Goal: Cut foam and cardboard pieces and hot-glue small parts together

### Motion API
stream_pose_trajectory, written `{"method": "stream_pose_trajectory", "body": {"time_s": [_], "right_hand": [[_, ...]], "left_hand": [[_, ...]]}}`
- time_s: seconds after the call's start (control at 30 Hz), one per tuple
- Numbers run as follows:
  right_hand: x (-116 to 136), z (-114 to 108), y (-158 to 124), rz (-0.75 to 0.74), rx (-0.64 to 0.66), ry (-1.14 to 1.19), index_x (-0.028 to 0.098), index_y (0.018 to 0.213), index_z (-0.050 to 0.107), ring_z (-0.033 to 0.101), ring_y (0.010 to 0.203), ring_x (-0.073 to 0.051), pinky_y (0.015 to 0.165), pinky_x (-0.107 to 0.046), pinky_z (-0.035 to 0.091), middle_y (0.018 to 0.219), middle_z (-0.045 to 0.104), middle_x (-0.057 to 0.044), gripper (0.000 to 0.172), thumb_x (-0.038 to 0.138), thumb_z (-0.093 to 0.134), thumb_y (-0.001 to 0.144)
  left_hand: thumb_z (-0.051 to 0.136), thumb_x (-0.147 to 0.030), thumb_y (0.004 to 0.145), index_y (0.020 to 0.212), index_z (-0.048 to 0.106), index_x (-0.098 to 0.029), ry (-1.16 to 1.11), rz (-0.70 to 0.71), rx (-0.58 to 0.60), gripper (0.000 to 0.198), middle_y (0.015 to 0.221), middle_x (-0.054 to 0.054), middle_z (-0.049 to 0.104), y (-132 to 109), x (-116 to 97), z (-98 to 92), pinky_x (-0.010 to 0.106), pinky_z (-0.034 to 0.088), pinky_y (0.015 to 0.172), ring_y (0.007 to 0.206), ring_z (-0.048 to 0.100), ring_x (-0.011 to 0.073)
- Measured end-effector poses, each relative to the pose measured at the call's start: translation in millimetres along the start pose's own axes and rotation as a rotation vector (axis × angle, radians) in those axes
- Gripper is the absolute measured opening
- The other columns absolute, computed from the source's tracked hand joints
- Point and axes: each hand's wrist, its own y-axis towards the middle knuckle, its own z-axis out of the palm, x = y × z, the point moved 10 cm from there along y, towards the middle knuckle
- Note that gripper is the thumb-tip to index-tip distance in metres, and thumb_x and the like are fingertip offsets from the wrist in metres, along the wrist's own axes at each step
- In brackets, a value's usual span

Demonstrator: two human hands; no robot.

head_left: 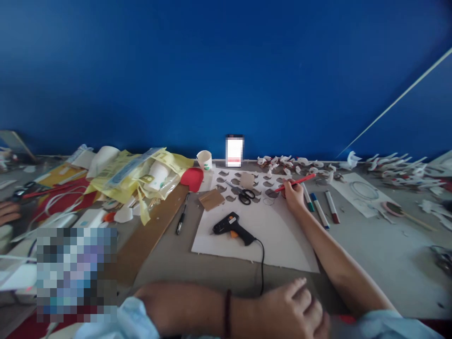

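My right hand [292, 192] reaches out over the far part of a large white sheet [268, 240] and is closed on a red pencil [296, 181], whose tip rests by several grey cut-out shapes [233, 181] drawn or laid on the sheet. My left hand [294, 307] lies at the near table edge with its fingers curled and nothing visible in them. My left forearm lies across the bottom of the view. A black hot glue gun [233, 228] rests on the sheet, its cord trailing toward me. Black scissors [245, 195] and a brown cardboard piece [211, 199] lie near the shapes.
Three markers [319, 209] lie right of my right hand. A black pen [181, 219], a paper cup [205, 160], a red cut-out [192, 179] and yellow plastic bags [137, 176] sit to the left. White paper scraps [300, 162] line the blue wall. Another person's hand [7, 212] shows at far left.
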Motion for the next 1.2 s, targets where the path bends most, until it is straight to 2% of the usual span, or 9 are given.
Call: {"method": "stream_pose_trajectory", "body": {"time_s": [0.07, 0.13, 0.47, 0.6, 0.77, 0.87, 0.97, 1.07, 1.2], "right_hand": [[0, 0, -1, 0.002, 0.002, 0.003, 0.023, 0.055, 0.041, 0.033, 0.035, -0.009, 0.035, -0.024, 0.025, 0.038, 0.038, 0.007, 0.041, 0.055, 0.06, 0.072], [1, 0, -2, 0.005, 0.004, 0.014, 0.023, 0.055, 0.042, 0.033, 0.035, -0.009, 0.035, -0.024, 0.024, 0.038, 0.039, 0.007, 0.042, 0.057, 0.06, 0.073], [15, 1, -9, -0.031, 0.027, 0.049, 0.019, 0.066, 0.055, 0.041, 0.041, -0.009, 0.038, -0.022, 0.032, 0.048, 0.05, 0.004, 0.037, 0.054, 0.062, 0.074], [33, 9, -15, -0.165, 0.1, -0.002, 0.019, 0.087, 0.059, 0.052, 0.054, -0.012, 0.044, -0.022, 0.04, 0.072, 0.061, 0.0, 0.031, 0.044, 0.068, 0.071], [44, 7, -20, -0.245, 0.049, -0.05, 0.02, 0.083, 0.057, 0.056, 0.062, -0.014, 0.048, -0.023, 0.044, 0.078, 0.061, -0.002, 0.025, 0.04, 0.065, 0.073], [37, 4, -20, -0.198, 0.029, -0.002, 0.019, 0.081, 0.056, 0.056, 0.058, -0.013, 0.046, -0.023, 0.043, 0.071, 0.061, -0.001, 0.026, 0.041, 0.067, 0.072], [34, 5, -19, -0.176, 0.054, 0.07, 0.019, 0.086, 0.055, 0.055, 0.051, -0.012, 0.043, -0.022, 0.04, 0.068, 0.062, 0.0, 0.028, 0.043, 0.065, 0.075], [36, 12, -19, -0.186, 0.123, 0.075, 0.02, 0.091, 0.058, 0.054, 0.048, -0.013, 0.044, -0.024, 0.041, 0.067, 0.064, -0.001, 0.03, 0.048, 0.059, 0.08], [47, 22, -19, -0.256, 0.242, -0.121, 0.02, 0.09, 0.061, 0.06, 0.055, -0.017, 0.052, -0.029, 0.047, 0.071, 0.065, -0.004, 0.03, 0.048, 0.054, 0.083]], "left_hand": [[0.042, -0.024, 0.092, 0.089, 0.063, -0.015, -0.028, 0.018, -0.032, 0.023, 0.083, 0.006, 0.064, -5, -7, 12.9, 0.038, 0.042, 0.086, 0.074, 0.057, 0.0162], [0.044, -0.026, 0.092, 0.079, 0.06, -0.015, -0.076, 0.014, -0.019, 0.023, 0.084, 0.006, 0.061, -8, -11, 24.5, 0.035, 0.043, 0.075, 0.075, 0.056, 0.017], [0.042, -0.013, 0.09, 0.078, 0.057, -0.014, -0.119, -0.012, 0.007, 0.019, 0.078, 0.004, 0.051, -3, -3, 20.5, 0.027, 0.033, 0.056, 0.072, 0.05, 0.0145], [0.041, -0.014, 0.09, 0.081, 0.058, -0.014, -0.105, -0.006, 0.041, 0.019, 0.08, 0.004, 0.052, -4, -7, 26.6, 0.027, 0.034, 0.059, 0.073, 0.051, 0.0149], [0.042, -0.019, 0.09, 0.085, 0.06, -0.013, -0.077, -0.046, 0.038, 0.02, 0.081, 0.005, 0.057, -2, -4, 23.4, 0.03, 0.038, 0.062, 0.07, 0.053, 0.0159], [0.041, -0.028, 0.091, 0.101, 0.062, -0.012, -0.002, -0.174, 0.03, 0.028, 0.104, 0.011, 0.062, -2, 17, 18.1, 0.036, 0.041, 0.08, 0.09, 0.058, 0.0212], [0.035, -0.04, 0.092, 0.124, 0.053, -0.008, 0.111, -0.394, 0.075, 0.049, 0.133, 0.017, 0.052, -10, 50, 18.9, 0.043, 0.032, 0.1, 0.123, 0.046, 0.0301], [0.03, -0.046, 0.093, 0.131, 0.049, -0.007, 0.175, -0.483, 0.128, 0.057, 0.139, 0.018, 0.048, -17, 67, 26.6, 0.046, 0.029, 0.103, 0.127, 0.042, 0.032], [0.03, -0.044, 0.094, 0.131, 0.048, -0.006, 0.211, -0.489, 0.146, 0.056, 0.134, 0.018, 0.052, -21, 68, 39.5, 0.045, 0.033, 0.099, 0.124, 0.046, 0.0317]]}}
